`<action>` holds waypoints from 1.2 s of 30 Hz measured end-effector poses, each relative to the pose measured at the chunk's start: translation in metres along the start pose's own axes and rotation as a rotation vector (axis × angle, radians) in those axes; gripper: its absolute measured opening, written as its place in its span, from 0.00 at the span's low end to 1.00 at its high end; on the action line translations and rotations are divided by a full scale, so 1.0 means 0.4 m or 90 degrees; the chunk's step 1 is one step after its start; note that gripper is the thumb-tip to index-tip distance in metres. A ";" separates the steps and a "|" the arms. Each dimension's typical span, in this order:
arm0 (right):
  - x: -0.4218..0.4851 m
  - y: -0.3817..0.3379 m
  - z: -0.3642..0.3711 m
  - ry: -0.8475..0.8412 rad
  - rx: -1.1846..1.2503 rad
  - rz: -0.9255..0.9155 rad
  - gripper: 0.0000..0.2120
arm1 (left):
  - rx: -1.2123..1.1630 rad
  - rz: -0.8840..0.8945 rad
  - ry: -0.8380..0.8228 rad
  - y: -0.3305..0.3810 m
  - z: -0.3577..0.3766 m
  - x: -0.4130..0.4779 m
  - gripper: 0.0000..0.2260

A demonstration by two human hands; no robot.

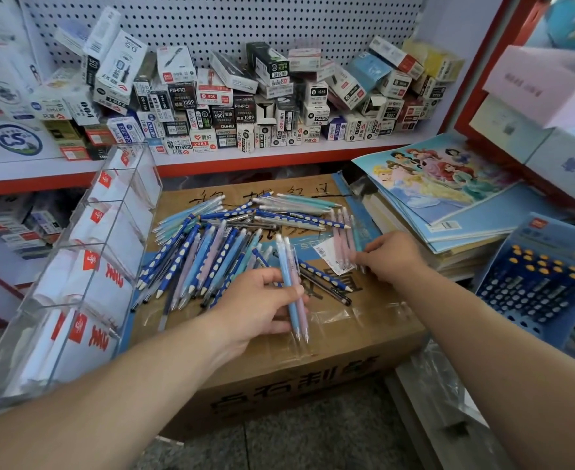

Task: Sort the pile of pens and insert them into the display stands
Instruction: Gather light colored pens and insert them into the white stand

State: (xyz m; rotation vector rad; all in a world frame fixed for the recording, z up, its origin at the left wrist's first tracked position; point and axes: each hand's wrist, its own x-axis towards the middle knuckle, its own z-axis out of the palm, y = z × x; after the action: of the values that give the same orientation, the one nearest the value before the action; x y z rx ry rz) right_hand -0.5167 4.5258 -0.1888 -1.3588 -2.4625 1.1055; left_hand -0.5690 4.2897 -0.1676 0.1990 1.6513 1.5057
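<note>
A pile of pens (218, 245), dark blue with white dots, light blue, pink and teal, lies spread over the top of a cardboard box (330, 337). My left hand (262, 303) grips two pens, a light blue one (288, 290) and a pink one (299, 300), tips pointing toward me. My right hand (393, 256) reaches to the right side of the pile, and its fingers pinch several pink pens (343, 239) lying by a white label. A clear acrylic display stand (86, 266) with tiered compartments stands at the left of the box.
A red-edged shelf (245, 161) behind the box carries many small pen boxes (232, 103). Stacked notebooks (442, 195) lie to the right. A blue display rack (543, 279) filled with pens sits at the far right. Grey floor lies below.
</note>
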 end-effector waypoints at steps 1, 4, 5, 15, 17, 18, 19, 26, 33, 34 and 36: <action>-0.004 -0.002 -0.004 -0.009 -0.006 0.003 0.12 | 0.000 0.000 0.000 0.000 0.000 0.000 0.07; -0.018 -0.005 -0.020 -0.024 -0.022 0.017 0.10 | -0.002 0.005 0.000 -0.001 0.004 0.003 0.08; -0.027 -0.007 -0.027 -0.015 -0.025 0.012 0.09 | -0.003 0.006 0.001 0.000 0.006 0.004 0.07; -0.221 -0.050 -0.019 -0.213 0.121 -0.231 0.05 | -0.061 0.039 0.008 0.002 0.037 0.016 0.08; -0.226 -0.049 -0.005 -0.203 0.108 -0.253 0.04 | -0.063 0.057 0.016 0.003 0.037 0.016 0.08; -0.229 -0.048 -0.001 -0.204 0.100 -0.263 0.04 | -0.064 0.064 0.020 0.003 0.036 0.017 0.09; -0.231 -0.047 0.003 -0.203 0.087 -0.275 0.04 | -0.067 0.070 0.023 0.002 0.034 0.017 0.09; -0.225 -0.058 0.010 -0.224 0.050 -0.302 0.04 | -0.082 0.058 0.033 0.004 0.018 0.017 0.09; -0.141 -0.058 -0.009 -0.152 0.051 -0.217 0.08 | -0.071 0.014 0.047 0.009 0.009 0.026 0.09; -0.111 -0.048 -0.008 -0.074 0.029 -0.202 0.07 | -0.067 0.016 0.047 0.008 0.009 0.028 0.10; -0.060 -0.024 -0.003 0.031 -0.013 -0.163 0.05 | -0.060 0.021 0.047 0.008 0.008 0.030 0.10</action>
State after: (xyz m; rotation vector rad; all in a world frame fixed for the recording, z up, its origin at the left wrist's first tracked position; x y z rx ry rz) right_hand -0.5086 4.5045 -0.1760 -1.0237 -2.5298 0.9785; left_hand -0.5754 4.3004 -0.1702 0.1213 1.6369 1.6302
